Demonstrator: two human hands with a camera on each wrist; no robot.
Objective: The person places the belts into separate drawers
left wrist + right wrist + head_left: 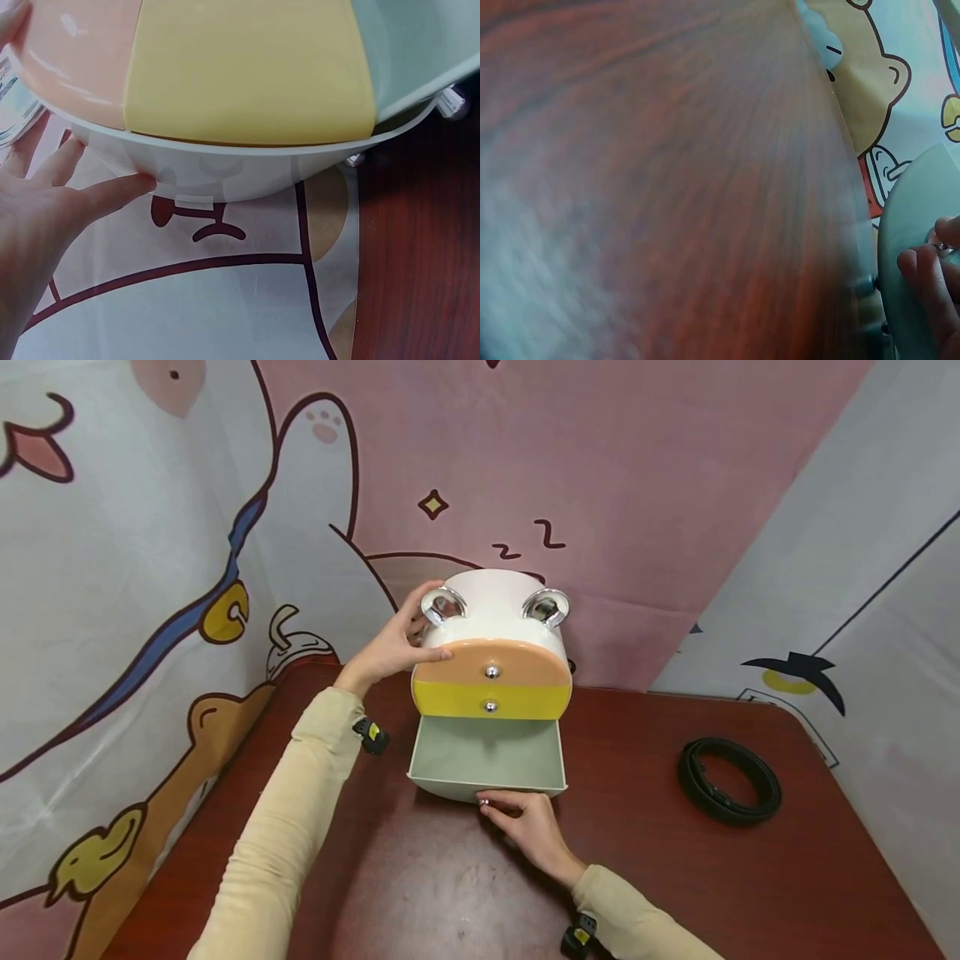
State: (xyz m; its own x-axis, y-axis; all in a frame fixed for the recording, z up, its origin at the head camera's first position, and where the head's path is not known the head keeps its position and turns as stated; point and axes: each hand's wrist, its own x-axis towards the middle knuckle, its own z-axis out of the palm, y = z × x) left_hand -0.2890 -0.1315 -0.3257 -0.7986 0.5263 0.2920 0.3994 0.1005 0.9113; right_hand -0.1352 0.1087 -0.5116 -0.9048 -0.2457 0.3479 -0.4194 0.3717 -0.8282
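A small desktop drawer box (491, 610) with a white body and two silver eye-shaped pieces stands on the table. Its orange drawer (465, 662) and yellow drawer (450, 700) are pushed in, while the pale green bottom drawer (487, 756) is pulled out, with nothing inside it. My left hand (393, 643) holds the box's upper left side, thumb over the orange front, fingers (120, 193) spread along the white wall. With thumb and fingers, my right hand (528, 827) pinches the silver knob (483, 802) on the green drawer's front.
A coiled black belt (729, 781) lies at the right on the reddish-brown wooden table (637, 760). A printed cartoon cloth (600, 485) hangs behind the table and along its sides. Both wrists carry small black devices.
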